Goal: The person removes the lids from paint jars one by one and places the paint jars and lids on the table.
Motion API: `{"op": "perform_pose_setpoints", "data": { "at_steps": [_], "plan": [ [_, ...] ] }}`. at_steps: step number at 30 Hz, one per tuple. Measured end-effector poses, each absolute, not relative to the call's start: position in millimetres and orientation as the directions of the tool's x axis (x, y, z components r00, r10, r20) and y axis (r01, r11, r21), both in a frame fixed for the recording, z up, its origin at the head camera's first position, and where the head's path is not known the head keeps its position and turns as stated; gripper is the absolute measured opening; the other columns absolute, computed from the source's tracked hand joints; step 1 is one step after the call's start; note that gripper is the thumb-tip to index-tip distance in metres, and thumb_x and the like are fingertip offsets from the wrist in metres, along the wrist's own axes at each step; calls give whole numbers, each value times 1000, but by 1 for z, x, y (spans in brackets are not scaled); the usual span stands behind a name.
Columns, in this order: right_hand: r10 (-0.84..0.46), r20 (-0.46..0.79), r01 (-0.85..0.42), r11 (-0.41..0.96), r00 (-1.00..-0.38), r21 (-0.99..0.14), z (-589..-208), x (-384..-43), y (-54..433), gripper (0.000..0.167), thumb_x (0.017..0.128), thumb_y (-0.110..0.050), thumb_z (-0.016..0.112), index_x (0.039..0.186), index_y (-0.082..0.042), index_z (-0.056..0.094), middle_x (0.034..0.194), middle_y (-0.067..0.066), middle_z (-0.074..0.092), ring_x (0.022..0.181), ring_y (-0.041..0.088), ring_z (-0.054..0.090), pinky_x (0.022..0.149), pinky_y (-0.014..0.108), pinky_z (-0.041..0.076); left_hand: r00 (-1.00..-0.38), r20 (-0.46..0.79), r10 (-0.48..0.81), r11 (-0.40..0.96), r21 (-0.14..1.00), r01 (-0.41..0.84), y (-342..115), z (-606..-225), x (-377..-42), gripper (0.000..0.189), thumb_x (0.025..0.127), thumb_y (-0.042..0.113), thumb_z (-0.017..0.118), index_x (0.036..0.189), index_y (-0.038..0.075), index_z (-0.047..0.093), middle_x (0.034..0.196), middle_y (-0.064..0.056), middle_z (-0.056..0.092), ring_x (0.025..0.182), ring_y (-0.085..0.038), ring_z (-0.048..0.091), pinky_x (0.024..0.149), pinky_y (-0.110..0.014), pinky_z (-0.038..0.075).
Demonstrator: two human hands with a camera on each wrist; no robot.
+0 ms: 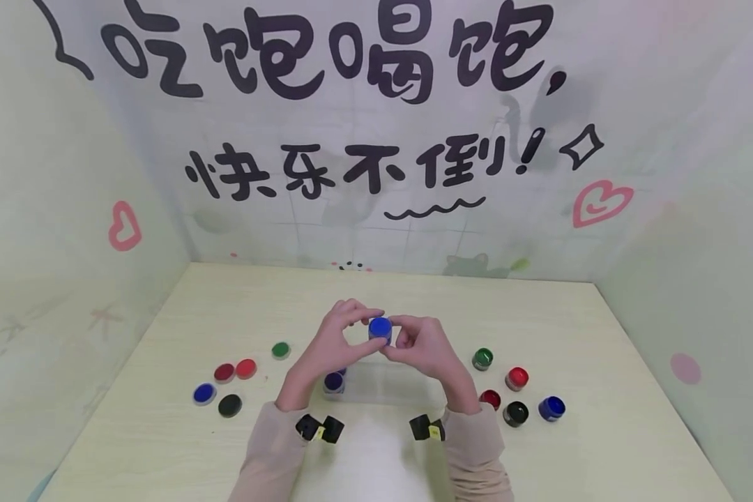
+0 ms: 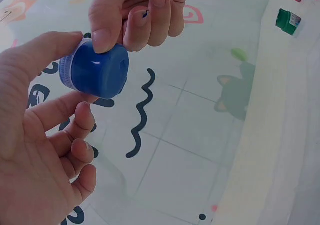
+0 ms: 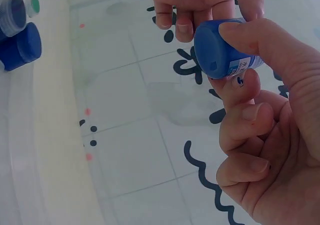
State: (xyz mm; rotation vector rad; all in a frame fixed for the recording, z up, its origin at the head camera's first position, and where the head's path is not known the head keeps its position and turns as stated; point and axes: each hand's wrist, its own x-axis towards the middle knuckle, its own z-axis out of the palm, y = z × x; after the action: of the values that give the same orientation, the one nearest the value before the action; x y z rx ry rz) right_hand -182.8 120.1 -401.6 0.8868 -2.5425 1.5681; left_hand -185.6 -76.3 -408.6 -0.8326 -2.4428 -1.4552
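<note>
A small blue paint jar [image 1: 380,328] is held up between both hands above the table. My left hand [image 1: 339,340] pinches the jar's ribbed, pale cap [image 2: 66,70] between thumb and finger, the other fingers loosely bent. With thumb and index finger, my right hand [image 1: 428,345] grips the blue body [image 3: 215,50], whose label partly shows. The cap sits on the jar. Below the hands lies a clear plastic tray [image 1: 392,394], with a dark blue jar [image 1: 334,382] at its left end and another partly hidden behind it.
On the left lie loose lids: green [image 1: 280,350], red [image 1: 246,368], dark red [image 1: 224,373], blue [image 1: 204,394] and black [image 1: 229,405]. Uncapped jars stand on the right: green [image 1: 482,359], red [image 1: 517,378], dark red [image 1: 491,399], black [image 1: 516,413] and blue [image 1: 551,408]. Printed walls surround the table.
</note>
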Motion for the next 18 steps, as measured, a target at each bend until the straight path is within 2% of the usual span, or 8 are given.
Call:
{"op": "perform_pose_setpoints", "data": {
  "at_steps": [5,11,18],
  "plan": [
    [-446,308,-472,321,-840,-821,-390,-180,123,30,76,-1,74,105,4,67,58,1,56,47,7,46,47,21,39,-807,450,382,303,764,570,-71,-400,-185,32,79,14,75,110,8,69,94,1,58,93,-18,46,78,-33,35],
    [-432,270,-427,321,-860,-845,-387,-178,124,32,76,-3,76,106,4,67,58,2,56,47,8,46,47,20,37,-810,456,368,272,780,563,-69,-396,-183,29,80,13,75,107,6,69,94,-4,59,94,-24,46,79,-32,33],
    [-399,317,-455,322,-860,-830,-391,-176,122,32,75,1,75,105,8,66,56,2,56,45,6,45,45,20,37,-841,459,285,320,782,535,-63,-396,-182,28,72,17,82,95,10,67,90,1,59,90,-17,43,76,-33,34]
  ]
}}
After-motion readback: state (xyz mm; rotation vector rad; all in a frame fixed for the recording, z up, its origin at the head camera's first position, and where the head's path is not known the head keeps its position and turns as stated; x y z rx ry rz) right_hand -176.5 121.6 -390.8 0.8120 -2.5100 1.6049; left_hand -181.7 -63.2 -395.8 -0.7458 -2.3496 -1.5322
